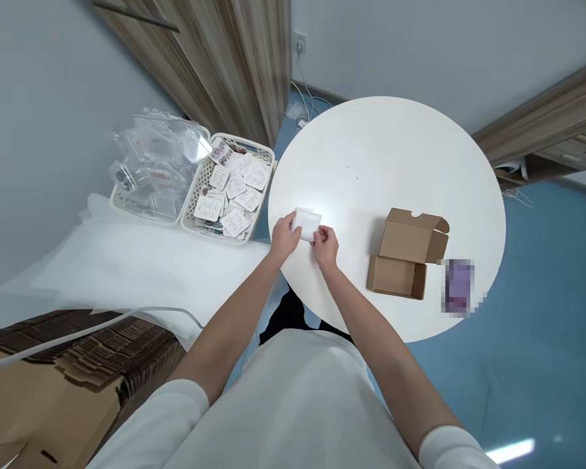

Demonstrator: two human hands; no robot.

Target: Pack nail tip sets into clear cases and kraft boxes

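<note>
Both hands hold a small white foam wrap over the near left edge of a round white table. My left hand pinches its left side with closed fingers. My right hand pinches its right lower corner, fingers curled. What the wrap encloses, if anything, is hidden. An open brown cardboard box, lid flipped up, stands on the table to the right of my hands.
A blurred purple item lies right of the box. On the left, a white basket holds several printed cards beside a tray of clear plastic shells. White foam sheets and stacked flat cardboard sit nearer me.
</note>
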